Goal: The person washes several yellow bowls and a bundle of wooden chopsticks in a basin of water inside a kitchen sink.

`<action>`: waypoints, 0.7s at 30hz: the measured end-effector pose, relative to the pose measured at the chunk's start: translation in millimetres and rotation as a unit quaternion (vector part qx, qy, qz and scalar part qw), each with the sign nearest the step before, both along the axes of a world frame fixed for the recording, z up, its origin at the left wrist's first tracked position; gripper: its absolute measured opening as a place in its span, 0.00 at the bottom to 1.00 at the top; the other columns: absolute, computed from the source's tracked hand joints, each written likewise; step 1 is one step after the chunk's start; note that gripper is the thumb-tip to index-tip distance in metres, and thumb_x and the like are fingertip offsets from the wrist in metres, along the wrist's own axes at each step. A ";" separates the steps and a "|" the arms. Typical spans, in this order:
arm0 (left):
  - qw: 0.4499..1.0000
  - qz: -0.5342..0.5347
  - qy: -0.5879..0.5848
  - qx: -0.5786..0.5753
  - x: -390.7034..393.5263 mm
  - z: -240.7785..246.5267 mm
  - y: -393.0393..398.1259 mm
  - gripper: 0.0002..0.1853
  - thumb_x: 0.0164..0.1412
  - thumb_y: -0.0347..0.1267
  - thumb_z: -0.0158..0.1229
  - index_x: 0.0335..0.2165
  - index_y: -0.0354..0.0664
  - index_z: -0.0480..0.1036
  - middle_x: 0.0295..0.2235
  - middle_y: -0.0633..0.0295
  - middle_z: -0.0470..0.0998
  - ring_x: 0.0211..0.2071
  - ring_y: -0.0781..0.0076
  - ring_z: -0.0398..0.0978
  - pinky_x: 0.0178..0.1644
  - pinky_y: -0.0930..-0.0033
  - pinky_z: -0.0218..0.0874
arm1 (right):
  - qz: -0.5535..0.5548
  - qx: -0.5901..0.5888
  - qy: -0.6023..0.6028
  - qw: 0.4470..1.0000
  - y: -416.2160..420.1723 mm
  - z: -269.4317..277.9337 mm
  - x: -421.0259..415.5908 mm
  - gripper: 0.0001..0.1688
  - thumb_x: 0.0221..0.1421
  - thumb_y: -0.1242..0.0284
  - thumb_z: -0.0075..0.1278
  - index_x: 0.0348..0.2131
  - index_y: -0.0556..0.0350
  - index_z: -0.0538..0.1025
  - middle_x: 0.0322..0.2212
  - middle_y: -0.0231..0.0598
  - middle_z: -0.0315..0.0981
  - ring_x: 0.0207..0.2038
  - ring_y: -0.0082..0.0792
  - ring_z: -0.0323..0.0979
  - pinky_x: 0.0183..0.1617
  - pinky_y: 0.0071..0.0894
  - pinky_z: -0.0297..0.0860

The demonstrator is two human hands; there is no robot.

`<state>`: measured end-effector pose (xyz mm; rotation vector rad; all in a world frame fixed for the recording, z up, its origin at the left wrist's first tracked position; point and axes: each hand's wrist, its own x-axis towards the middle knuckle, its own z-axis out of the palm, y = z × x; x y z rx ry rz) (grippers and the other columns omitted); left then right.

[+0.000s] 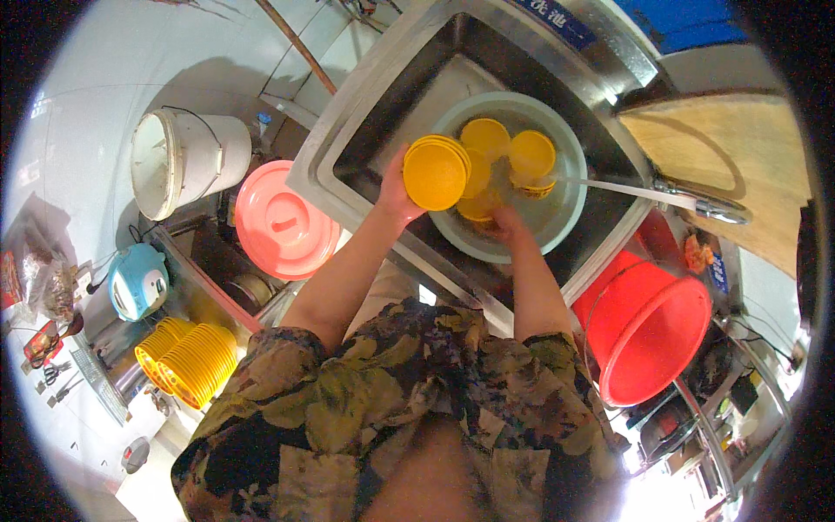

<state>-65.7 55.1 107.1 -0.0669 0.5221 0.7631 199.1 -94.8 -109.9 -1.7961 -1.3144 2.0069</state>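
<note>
My left hand (398, 192) grips a short stack of round yellow plastic dishes (435, 185), tilted above the left rim of a pale grey-green basin (450, 233). My right hand (509, 225) is lowered into the basin's cloudy water, next to a yellow dish (479, 206). Its fingertips are hidden, so whether they hold that dish cannot be told. Several more round yellow dishes (533, 154) lie in the water. The basin stands in a stainless steel sink (385, 104). From a chrome faucet (721, 210) at the right, a stream of water (616, 188) runs into the basin.
A pink lid (287, 222) and a white bucket (196, 160) are left of the sink. Below them are stacked yellow plastic baskets (196, 365) and a blue appliance (138, 282). A red bucket (642, 333) stands right, close to my right arm. A wooden board (724, 156) borders the sink.
</note>
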 end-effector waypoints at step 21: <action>0.999 -0.028 0.038 0.027 -0.3 3.1 -1.3 0.27 0.66 0.49 0.33 0.51 0.41 0.64 0.49 0.56 0.70 0.51 0.59 0.68 0.55 0.54 0.59 | -0.222 0.552 -0.221 0.773 56.5 276.6 -50.9 0.36 0.41 0.90 0.35 0.53 0.58 0.66 0.52 0.50 0.63 0.58 0.46 0.58 0.62 0.40 0.53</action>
